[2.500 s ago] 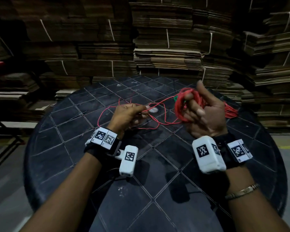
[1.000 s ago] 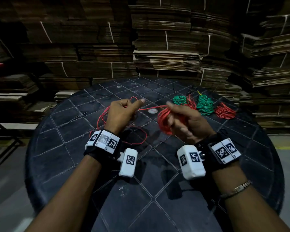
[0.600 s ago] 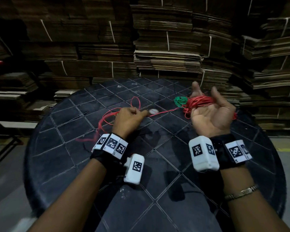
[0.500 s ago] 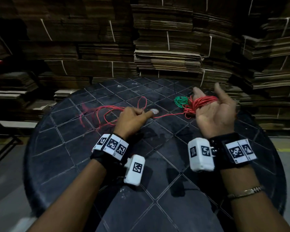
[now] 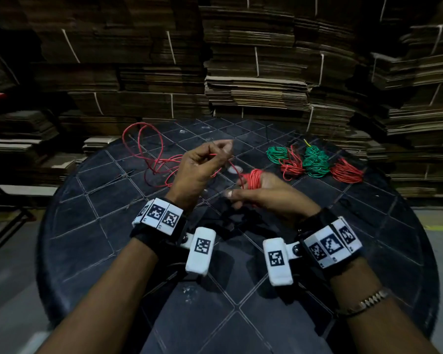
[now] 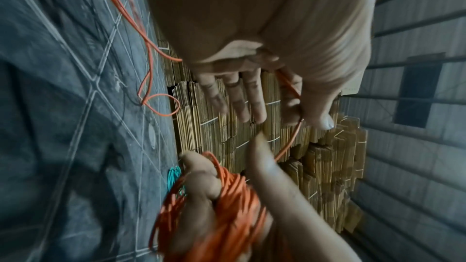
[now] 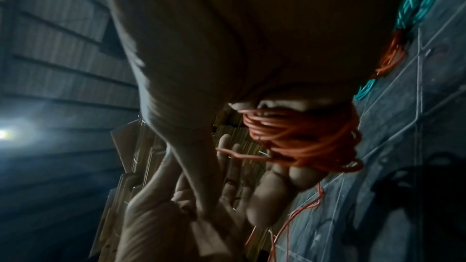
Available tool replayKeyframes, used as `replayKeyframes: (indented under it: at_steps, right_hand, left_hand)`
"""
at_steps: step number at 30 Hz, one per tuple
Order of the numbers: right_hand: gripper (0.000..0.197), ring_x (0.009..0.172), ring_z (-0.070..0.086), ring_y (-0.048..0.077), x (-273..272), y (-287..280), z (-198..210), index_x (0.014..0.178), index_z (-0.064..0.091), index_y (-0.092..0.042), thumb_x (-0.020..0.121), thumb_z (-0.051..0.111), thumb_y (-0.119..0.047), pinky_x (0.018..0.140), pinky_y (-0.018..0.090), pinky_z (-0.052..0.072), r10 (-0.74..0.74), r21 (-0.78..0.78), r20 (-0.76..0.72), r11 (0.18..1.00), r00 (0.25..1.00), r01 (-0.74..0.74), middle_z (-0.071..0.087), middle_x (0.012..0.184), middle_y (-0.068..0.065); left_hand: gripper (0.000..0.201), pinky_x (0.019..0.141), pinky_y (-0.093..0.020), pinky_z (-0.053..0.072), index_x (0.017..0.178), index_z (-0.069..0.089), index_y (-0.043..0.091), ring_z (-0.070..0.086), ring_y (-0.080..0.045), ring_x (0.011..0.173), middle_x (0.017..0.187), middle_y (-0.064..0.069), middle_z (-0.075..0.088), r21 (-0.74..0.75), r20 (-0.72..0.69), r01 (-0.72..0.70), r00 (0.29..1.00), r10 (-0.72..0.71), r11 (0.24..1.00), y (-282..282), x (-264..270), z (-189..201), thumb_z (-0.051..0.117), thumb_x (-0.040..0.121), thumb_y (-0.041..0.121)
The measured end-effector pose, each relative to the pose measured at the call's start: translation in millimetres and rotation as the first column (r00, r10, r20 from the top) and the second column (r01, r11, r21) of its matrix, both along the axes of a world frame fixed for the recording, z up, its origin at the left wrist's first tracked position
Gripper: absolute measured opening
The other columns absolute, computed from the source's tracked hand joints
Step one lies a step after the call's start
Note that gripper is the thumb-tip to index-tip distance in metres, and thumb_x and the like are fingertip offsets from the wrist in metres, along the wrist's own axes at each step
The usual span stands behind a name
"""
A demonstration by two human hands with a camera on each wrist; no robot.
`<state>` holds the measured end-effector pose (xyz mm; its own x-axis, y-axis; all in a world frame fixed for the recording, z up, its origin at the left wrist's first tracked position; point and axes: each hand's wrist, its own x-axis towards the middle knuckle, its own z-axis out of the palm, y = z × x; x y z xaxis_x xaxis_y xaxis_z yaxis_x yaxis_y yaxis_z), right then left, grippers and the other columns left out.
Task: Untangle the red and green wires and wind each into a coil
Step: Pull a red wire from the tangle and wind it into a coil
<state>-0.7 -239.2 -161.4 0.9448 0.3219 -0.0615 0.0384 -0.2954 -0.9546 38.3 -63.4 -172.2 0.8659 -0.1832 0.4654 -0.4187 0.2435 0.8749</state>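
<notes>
Right hand, table centre: our fingers wrapped in the growing red coil. Left hand, 11 o'clock: pinches the red wire, loose loops left to wind. Finished coils, 2 o'clock: two green, two red.

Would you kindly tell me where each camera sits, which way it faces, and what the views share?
Head: worn on the head, looking down at the black table, both forearms, left hand, right hand.
Left wrist: faces along the left fingers, pinching the red wire.
Right wrist: faces along the right fingers, wrapped by the red coil.
Shared: all three show the coil.
</notes>
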Motion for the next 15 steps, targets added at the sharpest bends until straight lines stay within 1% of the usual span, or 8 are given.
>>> replayKeyframes:
  at_steps: [1, 3, 5, 7, 9, 11, 13, 15]
  right_hand:
    - [0.042, 0.063, 0.064, 0.016, 1, 3, -2, 0.111, 0.059, 0.0, 0.084, 0.082, -0.023, 0.063, 0.022, 0.05, -0.006, 0.008, -0.009, 1.0, 1.0, 0.006, 0.07, 0.08, 0.016]
    - [0.029, 0.051, 0.059, 0.014, 0, 6, -1, 0.104, 0.061, 0.0, 0.092, 0.073, -0.023, 0.053, 0.019, 0.047, -0.035, 0.068, -0.052, 0.997, 0.998, 0.038, 0.067, 0.068, 0.009]
    - [0.038, 0.042, 0.053, 0.012, -3, 4, 1, 0.103, 0.067, 0.006, 0.099, 0.064, -0.032, 0.046, 0.017, 0.043, -0.023, 0.143, -0.097, 0.989, 0.995, 0.037, 0.063, 0.061, 0.008]
    - [0.05, 0.033, 0.044, 0.01, -6, 1, 5, 0.095, 0.07, 0.008, 0.101, 0.055, -0.039, 0.039, 0.016, 0.035, 0.033, 0.212, -0.127, 0.977, 0.991, -0.006, 0.056, 0.053, 0.008]
    - [0.059, 0.027, 0.035, 0.009, -5, -3, 6, 0.083, 0.069, 0.009, 0.101, 0.05, -0.043, 0.033, 0.015, 0.027, 0.119, 0.296, -0.174, 0.953, 0.977, -0.063, 0.049, 0.044, 0.008]
    - [0.065, 0.023, 0.031, 0.009, -4, -3, 6, 0.076, 0.066, 0.009, 0.1, 0.049, -0.048, 0.029, 0.015, 0.017, 0.169, 0.326, -0.243, 0.942, 0.955, -0.083, 0.045, 0.038, 0.007]
    - [0.066, 0.021, 0.029, 0.008, -4, 0, 3, 0.072, 0.066, 0.007, 0.097, 0.053, -0.053, 0.026, 0.015, 0.014, 0.157, 0.255, -0.297, 0.964, 0.942, -0.08, 0.042, 0.035, 0.005]
    - [0.062, 0.02, 0.028, 0.008, -6, 5, 3, 0.069, 0.064, 0.006, 0.097, 0.055, -0.048, 0.026, 0.015, 0.016, 0.175, 0.237, -0.329, 0.967, 0.928, -0.098, 0.04, 0.033, 0.004]
  left_hand:
    - [0.023, 0.089, -0.023, 0.051, 0.069, 0.066, 0.021, 0.067, -0.008, 0.108, 0.131, -0.013, 0.069, -0.003, 0.011, -0.018, 1.0, 0.018, 1.0, 0, 1, -1, 0.071, 0.09, 0.028]
    - [0.023, 0.088, -0.023, 0.051, 0.073, 0.064, 0.014, 0.068, -0.009, 0.102, 0.122, -0.012, 0.072, -0.01, -0.009, -0.062, 0.998, 0.062, 0.998, 0, 3, -4, 0.072, 0.091, 0.025]
    - [0.025, 0.08, -0.019, 0.05, 0.073, 0.065, 0.014, 0.065, -0.004, 0.086, 0.098, -0.004, 0.073, 0.005, -0.05, -0.099, 0.994, 0.099, 0.995, 0, 4, -5, 0.07, 0.096, 0.021]
    - [0.03, 0.071, -0.018, 0.045, 0.069, 0.066, 0.021, 0.056, -0.003, 0.069, 0.075, 0.005, 0.065, 0.065, -0.084, -0.11, 0.99, 0.115, 0.992, -1, 2, -6, 0.07, 0.098, 0.025]
    - [0.036, 0.065, -0.02, 0.039, 0.065, 0.062, 0.021, 0.047, -0.003, 0.061, 0.065, 0.009, 0.056, 0.111, -0.101, -0.086, 0.99, 0.097, 0.99, -2, 0, -6, 0.069, 0.099, 0.029]
    - [0.04, 0.061, -0.016, 0.037, 0.064, 0.056, 0.016, 0.044, 0.001, 0.055, 0.057, 0.015, 0.052, 0.171, -0.081, -0.088, 0.991, 0.103, 0.981, -5, -2, -5, 0.067, 0.101, 0.025]
    - [0.043, 0.058, -0.01, 0.039, 0.063, 0.049, 0.012, 0.05, 0.005, 0.05, 0.051, 0.018, 0.054, 0.237, -0.065, -0.098, 0.991, 0.116, 0.967, -8, -5, -4, 0.063, 0.103, 0.018]
    - [0.041, 0.059, -0.006, 0.041, 0.067, 0.046, 0.008, 0.056, 0.007, 0.052, 0.05, 0.017, 0.059, 0.268, -0.087, -0.084, 0.99, 0.111, 0.96, -10, -9, -1, 0.062, 0.103, 0.015]
